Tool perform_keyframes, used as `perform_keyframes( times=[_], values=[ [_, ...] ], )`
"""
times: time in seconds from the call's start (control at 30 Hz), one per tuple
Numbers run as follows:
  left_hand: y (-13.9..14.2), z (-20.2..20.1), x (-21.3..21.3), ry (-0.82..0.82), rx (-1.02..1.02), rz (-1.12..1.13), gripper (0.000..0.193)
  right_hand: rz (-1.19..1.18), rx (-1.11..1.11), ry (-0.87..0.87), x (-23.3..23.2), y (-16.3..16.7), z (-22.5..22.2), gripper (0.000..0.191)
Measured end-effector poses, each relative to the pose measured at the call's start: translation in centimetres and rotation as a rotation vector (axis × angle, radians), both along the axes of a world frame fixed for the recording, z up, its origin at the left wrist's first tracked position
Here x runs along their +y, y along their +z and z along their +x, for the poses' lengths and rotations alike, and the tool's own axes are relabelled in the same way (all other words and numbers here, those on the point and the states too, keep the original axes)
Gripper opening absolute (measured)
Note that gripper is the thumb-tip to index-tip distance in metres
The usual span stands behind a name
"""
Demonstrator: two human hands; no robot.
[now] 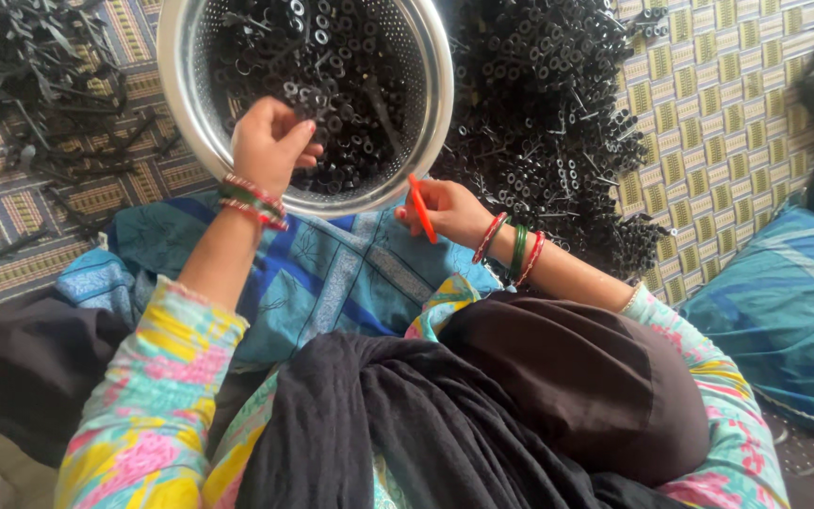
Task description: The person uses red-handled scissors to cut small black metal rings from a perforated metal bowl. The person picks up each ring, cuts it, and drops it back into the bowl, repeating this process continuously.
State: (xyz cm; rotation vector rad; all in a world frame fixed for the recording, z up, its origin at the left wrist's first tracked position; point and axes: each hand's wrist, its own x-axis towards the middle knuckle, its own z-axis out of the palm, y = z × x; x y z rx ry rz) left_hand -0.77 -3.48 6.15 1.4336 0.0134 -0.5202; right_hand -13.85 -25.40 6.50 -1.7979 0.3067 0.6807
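While dipping into the metal colander (186,104), left hand (270,141) there with fingers (296,111) pinched on a small black ring (310,102) among the heap of black parts inside. Over by the colander's near rim, right hand (445,209) closed around a thin orange stick (421,209), pointing down toward the lap. Beyond, a big pile of black pieces (548,113) spread on the striped mat (708,94); blue cloth (332,273) across the knees.

Metal colander (173,57) ahead on the mat (708,104), small parts (332,66) inside; loose pile of parts (558,123) to its right, rod-like pieces (40,85) left, cushion (784,311) far right.
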Motion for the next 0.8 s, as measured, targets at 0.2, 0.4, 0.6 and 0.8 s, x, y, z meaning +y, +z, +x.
perform_keyframes(
  times=[0.2,0.4,0.6,0.8],
  values=[
    [-0.3,-2.9,0.8,0.085,0.524,-0.599,0.025,-0.361,0.011,0.219,0.5,1.1,0.2,0.047],
    [-1.1,-3.4,0.6,0.112,0.54,-0.671,0.017,-0.564,-0.182,0.405,0.1,1.2,0.1,0.055],
    [-2.4,-4.2,0.0,0.059,0.246,-0.569,0.02,-0.785,-0.252,0.513,0.2,0.4,0.1,0.057],
    [-4.2,-5.0,-0.9,0.045,0.085,-0.413,0.027,-0.774,-0.361,0.47,0.4,-0.9,0.0,0.053]
  ],
)
